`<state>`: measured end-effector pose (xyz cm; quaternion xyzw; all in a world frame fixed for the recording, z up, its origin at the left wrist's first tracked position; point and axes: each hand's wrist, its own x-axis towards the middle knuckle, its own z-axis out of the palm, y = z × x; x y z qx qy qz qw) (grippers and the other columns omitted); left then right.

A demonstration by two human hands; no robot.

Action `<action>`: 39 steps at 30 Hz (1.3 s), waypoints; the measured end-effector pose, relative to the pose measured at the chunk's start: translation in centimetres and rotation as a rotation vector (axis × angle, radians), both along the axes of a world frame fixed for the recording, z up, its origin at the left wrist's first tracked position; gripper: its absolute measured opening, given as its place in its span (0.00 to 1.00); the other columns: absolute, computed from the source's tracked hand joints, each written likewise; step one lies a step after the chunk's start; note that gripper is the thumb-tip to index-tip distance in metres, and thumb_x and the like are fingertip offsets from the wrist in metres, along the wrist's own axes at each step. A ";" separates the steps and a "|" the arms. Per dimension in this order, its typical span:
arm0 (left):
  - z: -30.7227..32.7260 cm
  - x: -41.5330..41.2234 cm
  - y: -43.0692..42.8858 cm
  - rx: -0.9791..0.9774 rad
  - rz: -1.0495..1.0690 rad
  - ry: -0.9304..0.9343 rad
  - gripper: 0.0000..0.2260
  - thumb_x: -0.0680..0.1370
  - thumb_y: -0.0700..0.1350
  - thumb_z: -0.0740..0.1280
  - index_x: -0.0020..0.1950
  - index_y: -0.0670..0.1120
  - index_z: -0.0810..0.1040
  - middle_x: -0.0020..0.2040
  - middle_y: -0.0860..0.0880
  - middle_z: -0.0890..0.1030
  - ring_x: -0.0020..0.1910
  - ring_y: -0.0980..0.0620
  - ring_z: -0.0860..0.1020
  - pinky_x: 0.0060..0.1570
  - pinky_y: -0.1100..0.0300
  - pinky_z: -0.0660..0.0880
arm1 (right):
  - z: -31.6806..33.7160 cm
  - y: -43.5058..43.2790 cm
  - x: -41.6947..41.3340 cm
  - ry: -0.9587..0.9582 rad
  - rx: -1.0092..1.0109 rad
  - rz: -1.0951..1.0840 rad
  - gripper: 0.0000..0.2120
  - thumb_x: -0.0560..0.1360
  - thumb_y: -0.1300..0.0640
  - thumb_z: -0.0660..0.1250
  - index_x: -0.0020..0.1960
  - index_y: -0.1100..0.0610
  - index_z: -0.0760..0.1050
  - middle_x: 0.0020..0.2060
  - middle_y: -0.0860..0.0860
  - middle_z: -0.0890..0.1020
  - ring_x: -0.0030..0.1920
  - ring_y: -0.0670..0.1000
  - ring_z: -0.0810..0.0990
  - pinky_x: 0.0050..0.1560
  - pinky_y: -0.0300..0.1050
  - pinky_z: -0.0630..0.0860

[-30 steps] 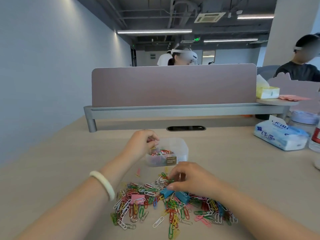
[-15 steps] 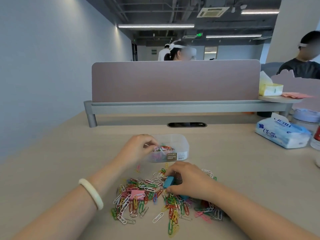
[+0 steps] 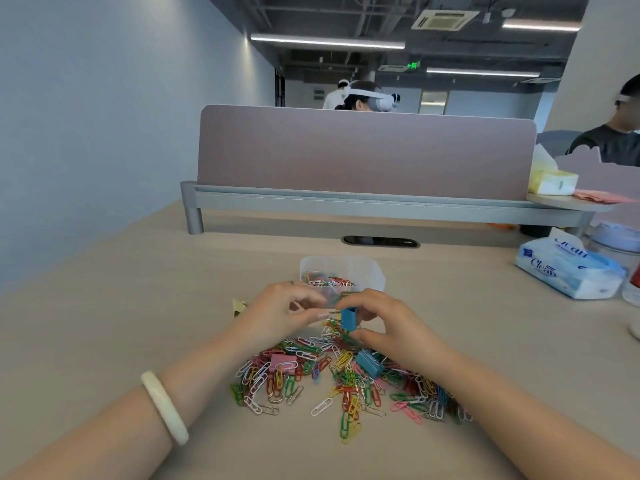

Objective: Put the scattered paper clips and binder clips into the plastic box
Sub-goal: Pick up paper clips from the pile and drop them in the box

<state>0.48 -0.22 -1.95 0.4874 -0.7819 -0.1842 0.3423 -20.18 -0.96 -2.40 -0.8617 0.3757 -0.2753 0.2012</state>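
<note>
A pale, wood-look desk fills the view, backed by a wide mauve partition panel with rounded corners on a grey metal rail. At the far right lies a soft blue-and-white tissue pack printed with the word "Clean". In the middle of the desk stands a small clear plastic box with rounded corners. It already holds some coloured paper clips, and its small dark label is too blurred to read. Just in front of the box both hands meet, partly hiding its near wall. Below them a loose pile of paper clips in red, green, yellow, white and pink wire spreads across the desk. The right hand pinches a blue binder clip between thumb and curled fingers, holding it upright above the pile. The left hand, with a smooth pale bracelet on its wrist, closes thumb and forefinger on that clip's wire handle. A second blue binder clip and a pink binder clip lie in the pile. A small yellow binder clip sits apart to the left.
</note>
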 end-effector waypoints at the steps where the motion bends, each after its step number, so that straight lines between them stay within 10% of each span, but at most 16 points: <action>1: -0.1 -0.3 0.0 -0.005 -0.002 -0.033 0.05 0.71 0.47 0.70 0.43 0.57 0.82 0.41 0.61 0.80 0.41 0.62 0.76 0.45 0.64 0.74 | -0.1 0.0 0.1 -0.009 0.001 0.004 0.20 0.70 0.64 0.69 0.59 0.49 0.74 0.48 0.35 0.72 0.47 0.32 0.72 0.51 0.22 0.66; 8: -0.2 -0.9 0.2 0.003 0.012 -0.070 0.02 0.71 0.43 0.71 0.42 0.48 0.83 0.34 0.62 0.77 0.36 0.70 0.75 0.36 0.78 0.67 | -0.6 -0.1 0.0 -0.096 0.080 -0.014 0.22 0.70 0.64 0.69 0.58 0.45 0.69 0.47 0.40 0.78 0.49 0.37 0.76 0.53 0.28 0.71; 14: 1.7 3.4 -1.8 -0.199 0.278 -0.025 0.02 0.71 0.40 0.70 0.39 0.44 0.81 0.32 0.59 0.75 0.33 0.65 0.74 0.35 0.72 0.65 | 0.8 -0.7 -2.0 0.108 0.234 0.080 0.30 0.68 0.51 0.73 0.65 0.38 0.63 0.57 0.38 0.71 0.55 0.35 0.71 0.57 0.29 0.69; 23: -0.4 7.7 -3.7 0.000 0.478 0.055 0.06 0.73 0.40 0.69 0.36 0.47 0.79 0.31 0.54 0.77 0.32 0.59 0.73 0.34 0.67 0.67 | 0.0 -1.5 -2.8 0.415 0.227 0.165 0.20 0.65 0.44 0.73 0.55 0.39 0.73 0.54 0.42 0.71 0.59 0.44 0.67 0.63 0.42 0.66; 33: -3.2 7.5 -6.0 0.073 0.597 -0.042 0.05 0.74 0.43 0.67 0.41 0.43 0.80 0.38 0.48 0.80 0.40 0.49 0.76 0.41 0.58 0.71 | 1.0 -1.0 -2.2 -0.068 0.422 0.071 0.12 0.70 0.57 0.70 0.53 0.50 0.79 0.48 0.48 0.82 0.45 0.43 0.80 0.48 0.36 0.77; 39: -4.3 8.4 -6.9 0.028 0.583 -0.180 0.07 0.73 0.47 0.67 0.39 0.46 0.83 0.43 0.47 0.83 0.45 0.47 0.78 0.46 0.55 0.75 | 0.7 -1.0 -2.3 -0.234 0.557 0.120 0.14 0.69 0.65 0.70 0.54 0.60 0.75 0.54 0.56 0.82 0.53 0.53 0.81 0.51 0.41 0.79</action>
